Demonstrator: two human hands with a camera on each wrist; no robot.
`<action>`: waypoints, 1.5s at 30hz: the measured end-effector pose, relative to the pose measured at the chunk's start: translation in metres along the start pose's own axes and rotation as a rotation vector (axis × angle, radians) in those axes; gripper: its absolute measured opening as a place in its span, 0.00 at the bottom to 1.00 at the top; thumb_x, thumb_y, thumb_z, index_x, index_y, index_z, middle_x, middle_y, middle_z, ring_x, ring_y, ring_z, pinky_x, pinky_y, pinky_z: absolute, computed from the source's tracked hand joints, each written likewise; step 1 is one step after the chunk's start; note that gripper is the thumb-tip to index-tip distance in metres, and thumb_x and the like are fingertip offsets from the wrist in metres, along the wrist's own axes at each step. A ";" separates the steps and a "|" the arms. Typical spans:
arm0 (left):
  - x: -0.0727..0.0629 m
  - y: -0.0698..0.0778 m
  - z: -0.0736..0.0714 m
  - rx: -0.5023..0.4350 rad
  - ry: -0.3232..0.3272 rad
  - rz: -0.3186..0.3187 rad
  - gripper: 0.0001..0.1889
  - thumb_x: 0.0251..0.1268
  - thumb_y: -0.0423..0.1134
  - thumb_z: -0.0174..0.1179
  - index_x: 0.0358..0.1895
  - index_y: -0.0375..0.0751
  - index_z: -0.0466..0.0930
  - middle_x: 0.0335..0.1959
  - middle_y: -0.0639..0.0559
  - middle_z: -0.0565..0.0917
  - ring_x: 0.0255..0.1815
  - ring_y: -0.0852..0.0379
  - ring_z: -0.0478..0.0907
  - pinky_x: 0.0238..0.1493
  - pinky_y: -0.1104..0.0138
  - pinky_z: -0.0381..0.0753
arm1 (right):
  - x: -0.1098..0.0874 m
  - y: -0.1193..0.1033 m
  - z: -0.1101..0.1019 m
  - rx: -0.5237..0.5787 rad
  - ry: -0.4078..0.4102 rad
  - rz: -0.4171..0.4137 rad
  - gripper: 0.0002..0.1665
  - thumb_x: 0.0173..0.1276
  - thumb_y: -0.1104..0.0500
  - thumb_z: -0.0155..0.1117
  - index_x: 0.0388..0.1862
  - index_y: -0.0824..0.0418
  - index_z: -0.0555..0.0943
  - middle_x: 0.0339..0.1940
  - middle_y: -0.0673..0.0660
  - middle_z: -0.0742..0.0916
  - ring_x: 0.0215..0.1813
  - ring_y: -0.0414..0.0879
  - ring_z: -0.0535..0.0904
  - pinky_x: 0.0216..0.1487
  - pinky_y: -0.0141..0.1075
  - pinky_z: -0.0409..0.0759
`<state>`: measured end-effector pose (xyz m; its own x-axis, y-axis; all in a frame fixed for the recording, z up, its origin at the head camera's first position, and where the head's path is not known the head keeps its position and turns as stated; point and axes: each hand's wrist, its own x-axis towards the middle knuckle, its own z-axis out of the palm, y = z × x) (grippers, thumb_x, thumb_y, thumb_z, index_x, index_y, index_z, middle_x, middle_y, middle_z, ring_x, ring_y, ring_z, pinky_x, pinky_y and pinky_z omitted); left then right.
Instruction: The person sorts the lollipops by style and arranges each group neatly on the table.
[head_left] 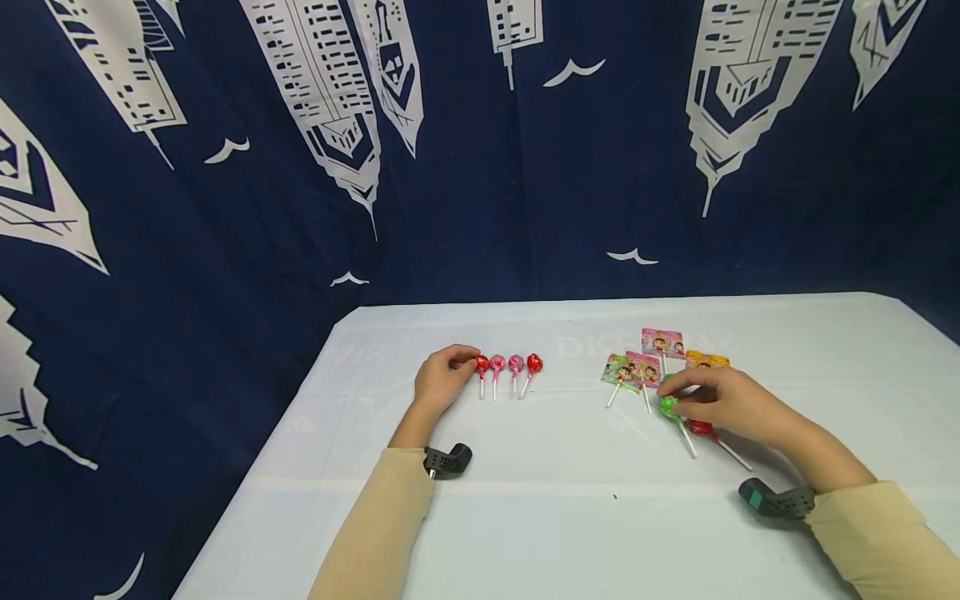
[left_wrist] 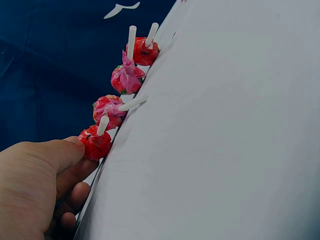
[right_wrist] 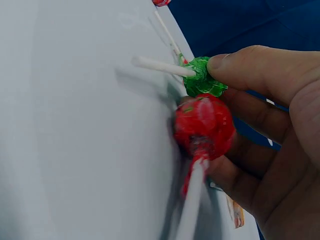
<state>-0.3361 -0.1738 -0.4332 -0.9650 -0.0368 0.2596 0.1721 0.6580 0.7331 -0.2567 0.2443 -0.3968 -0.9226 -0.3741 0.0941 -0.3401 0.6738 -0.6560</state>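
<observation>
At the left, four becomes a short row of several lollipops: my left hand (head_left: 442,379) pinches the red lollipop (left_wrist: 94,144) at its near end, thumb and finger on the wrapped head. Two pink lollipops (head_left: 506,363) and another red lollipop (head_left: 534,363) continue that row, sticks toward me. Over on the right, my right hand (head_left: 723,404) pinches a green lollipop (right_wrist: 202,77) by its head between thumb and fingers. A second, loose red lollipop (right_wrist: 204,125) lies right beside it, below the palm, its head against the fingers in the right wrist view.
Beyond the right hand lie flat-wrapped lollipops with printed faces: a green one (head_left: 617,369), pink ones (head_left: 662,342) and an orange one (head_left: 707,359). All rest on a white-covered table (head_left: 540,517). A dark blue curtain (head_left: 480,233) hangs behind it.
</observation>
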 end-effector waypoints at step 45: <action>0.000 0.000 0.000 0.016 -0.005 -0.003 0.09 0.66 0.43 0.65 0.47 0.53 0.88 0.42 0.55 0.89 0.42 0.57 0.80 0.44 0.64 0.74 | 0.008 -0.036 -0.001 0.134 0.145 -0.061 0.16 0.70 0.58 0.67 0.56 0.57 0.83 0.57 0.60 0.84 0.45 0.29 0.82 0.40 0.31 0.84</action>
<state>-0.3364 -0.1736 -0.4333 -0.9665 -0.0346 0.2543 0.1664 0.6698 0.7237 -0.2519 0.2176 -0.3715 -0.9209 -0.3094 0.2371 -0.3778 0.5579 -0.7390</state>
